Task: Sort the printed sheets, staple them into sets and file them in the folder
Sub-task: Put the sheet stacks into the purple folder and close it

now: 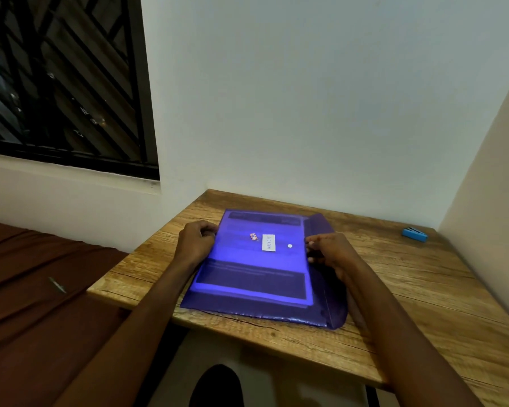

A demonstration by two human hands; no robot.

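A translucent purple folder (247,304) lies flat on the wooden table (409,304), its flap open to the right. Printed sheets (253,268) show through its cover, inside it. A white label and a white snap button sit on the cover. My left hand (196,240) grips the folder's left edge with curled fingers. My right hand (331,251) holds the right side at the folder's mouth, fingers curled on the sheets' edge. A blue stapler (414,234) rests far right near the wall.
White walls close the table at the back and right. A dark barred window (65,83) is up left. A brown bed cover (41,304) lies left of the table, with a small metal object (57,284) on it.
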